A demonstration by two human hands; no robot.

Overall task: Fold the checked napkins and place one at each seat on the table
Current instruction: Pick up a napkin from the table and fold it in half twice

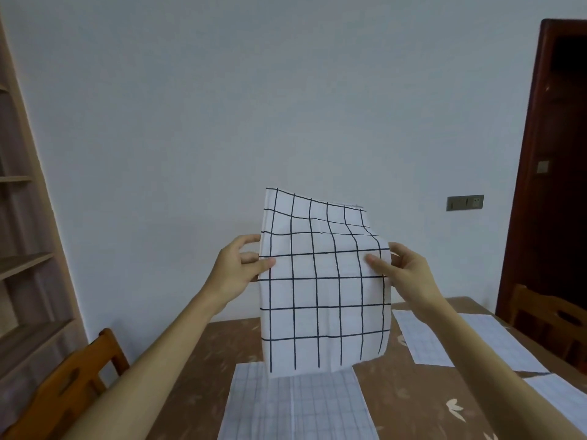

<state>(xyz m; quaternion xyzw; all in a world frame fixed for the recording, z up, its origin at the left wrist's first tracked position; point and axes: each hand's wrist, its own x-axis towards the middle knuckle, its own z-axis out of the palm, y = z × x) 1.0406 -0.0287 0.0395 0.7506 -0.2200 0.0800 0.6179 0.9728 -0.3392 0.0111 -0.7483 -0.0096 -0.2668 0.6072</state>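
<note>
Held up above the table (413, 392), checked napkin (324, 287) pinched at its left edge by the left hand (236, 271), at its right edge by the right hand (409, 271), hands apart

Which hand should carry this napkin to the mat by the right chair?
Probably right: the right hand pinches the napkin edge nearest that mat; the left hand would cross over.

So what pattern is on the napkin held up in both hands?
White napkin with a bold dark grid of squares, clearest in the head view.
</note>
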